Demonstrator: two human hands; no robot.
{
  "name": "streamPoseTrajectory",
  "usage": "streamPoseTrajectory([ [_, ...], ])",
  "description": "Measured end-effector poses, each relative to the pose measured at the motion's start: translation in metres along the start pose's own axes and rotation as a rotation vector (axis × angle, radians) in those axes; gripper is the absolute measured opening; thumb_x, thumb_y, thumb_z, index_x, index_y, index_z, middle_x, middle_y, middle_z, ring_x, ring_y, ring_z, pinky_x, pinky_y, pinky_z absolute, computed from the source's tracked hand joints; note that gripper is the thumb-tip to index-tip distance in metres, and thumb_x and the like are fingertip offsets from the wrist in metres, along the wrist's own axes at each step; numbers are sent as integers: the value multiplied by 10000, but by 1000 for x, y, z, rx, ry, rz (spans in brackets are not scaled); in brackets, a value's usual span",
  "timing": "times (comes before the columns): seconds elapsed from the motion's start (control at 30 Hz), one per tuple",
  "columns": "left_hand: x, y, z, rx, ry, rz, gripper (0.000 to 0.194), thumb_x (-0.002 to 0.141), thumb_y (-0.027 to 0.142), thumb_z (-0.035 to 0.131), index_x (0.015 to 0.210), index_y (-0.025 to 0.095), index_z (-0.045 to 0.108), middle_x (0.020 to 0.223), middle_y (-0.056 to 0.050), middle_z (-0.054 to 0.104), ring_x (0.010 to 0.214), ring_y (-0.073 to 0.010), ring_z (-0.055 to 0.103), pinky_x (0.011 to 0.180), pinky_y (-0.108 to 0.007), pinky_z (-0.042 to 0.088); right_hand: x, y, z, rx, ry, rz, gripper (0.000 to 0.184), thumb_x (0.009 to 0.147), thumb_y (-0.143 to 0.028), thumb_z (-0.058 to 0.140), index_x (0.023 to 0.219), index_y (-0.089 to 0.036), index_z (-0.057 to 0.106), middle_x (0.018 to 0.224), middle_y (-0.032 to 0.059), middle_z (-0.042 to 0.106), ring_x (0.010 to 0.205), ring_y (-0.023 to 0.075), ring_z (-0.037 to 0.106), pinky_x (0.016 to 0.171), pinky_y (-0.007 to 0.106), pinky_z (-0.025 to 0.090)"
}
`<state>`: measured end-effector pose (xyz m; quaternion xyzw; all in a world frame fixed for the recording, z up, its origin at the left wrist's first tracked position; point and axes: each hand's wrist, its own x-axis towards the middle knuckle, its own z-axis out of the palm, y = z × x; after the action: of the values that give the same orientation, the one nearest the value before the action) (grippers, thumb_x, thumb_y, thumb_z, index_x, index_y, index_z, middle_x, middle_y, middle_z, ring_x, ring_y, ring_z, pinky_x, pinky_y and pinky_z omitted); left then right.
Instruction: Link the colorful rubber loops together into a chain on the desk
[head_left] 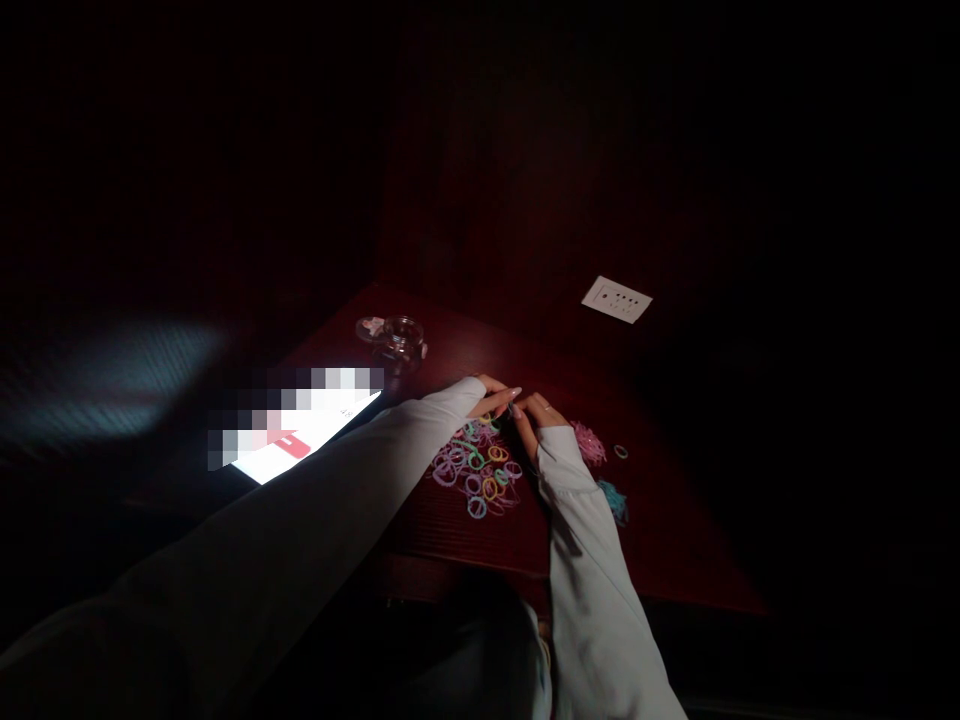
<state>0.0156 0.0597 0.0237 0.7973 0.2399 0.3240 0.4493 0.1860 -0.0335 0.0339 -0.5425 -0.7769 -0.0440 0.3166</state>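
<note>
My left hand and my right hand meet fingertip to fingertip over the far edge of a pile of hair ties. The fingers of both are closed in a pinch around a small dark thing, too small to make out. The pile mixes purple, green, yellow and light blue rings with thin purple strands. Right of my right wrist lie a pink bundle of bands and a teal bundle. A single green ring lies apart, further right.
A lit screen glows beside my left forearm, partly blurred out. Behind it stands a clear glass jar, with a round lid-like piece next to it. A white wall socket is beyond the dark red table. Deep shadow surrounds everything.
</note>
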Motion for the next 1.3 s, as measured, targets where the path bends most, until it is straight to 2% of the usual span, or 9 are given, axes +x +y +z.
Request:
streamPoseTrajectory([
  [0.2, 0, 1, -1, -5, 0, 14, 621, 960, 645, 457, 597, 162, 600, 540, 12, 547, 509, -96, 413, 539, -238, 314, 1, -5, -6, 32, -60, 27, 322, 1046, -434, 378, 890, -270, 607, 873, 67, 645, 817, 229, 636, 772, 383, 499],
  [0.4, 2, 4, -2, 34, 8, 28, 545, 967, 531, 489, 588, 158, 614, 517, 20, 536, 508, -95, 437, 552, -229, 334, 2, -8, -9, 19, -68, 21, 335, 1054, -435, 354, 894, -278, 603, 895, 69, 663, 819, 228, 644, 759, 384, 498],
  [0.53, 8, 5, 2, 46, 42, 2, 512, 963, 446, 506, 545, 160, 581, 509, 21, 540, 507, -92, 440, 550, -227, 343, 1, -9, -9, 18, -81, 21, 285, 1038, -471, 432, 928, -283, 615, 924, 57, 688, 822, 225, 651, 757, 372, 489],
  [0.67, 11, 3, 3, 63, 54, 5, 515, 953, 462, 520, 540, 161, 584, 504, 18, 546, 522, -95, 447, 547, -221, 346, -1, -7, -7, -43, -74, 12, 314, 1031, -499, 454, 928, -268, 642, 914, 48, 701, 759, 203, 630, 735, 347, 466],
  [0.8, 10, 2, 3, 54, 25, 3, 530, 952, 493, 505, 553, 161, 615, 535, 6, 599, 513, -92, 466, 543, -219, 347, -1, -4, -6, -72, -56, 9, 352, 1052, -454, 406, 903, -258, 656, 898, 55, 706, 776, 207, 641, 746, 340, 464],
  [1.03, 4, 10, -2, 33, 23, 13, 526, 963, 463, 502, 536, 167, 581, 487, 32, 506, 485, -89, 405, 547, -237, 316, 1, -4, -7, -62, -14, 24, 364, 1045, -456, 402, 878, -250, 652, 845, 53, 679, 755, 205, 625, 716, 337, 457],
  [1.17, -2, 17, -8, 38, 72, 76, 520, 973, 462, 485, 551, 175, 587, 497, 35, 505, 516, -96, 441, 596, -236, 348, -14, -4, -13, -133, 90, 52, 348, 1052, -426, 419, 863, -248, 650, 838, 56, 684, 746, 203, 611, 721, 334, 427],
  [1.3, -2, 20, -12, 51, 163, 80, 526, 978, 452, 479, 539, 180, 583, 513, 26, 548, 531, -99, 483, 638, -234, 384, -56, 5, -41, -375, 145, 105, 316, 1053, -412, 457, 908, -245, 683, 848, 62, 695, 774, 203, 620, 738, 327, 398],
])
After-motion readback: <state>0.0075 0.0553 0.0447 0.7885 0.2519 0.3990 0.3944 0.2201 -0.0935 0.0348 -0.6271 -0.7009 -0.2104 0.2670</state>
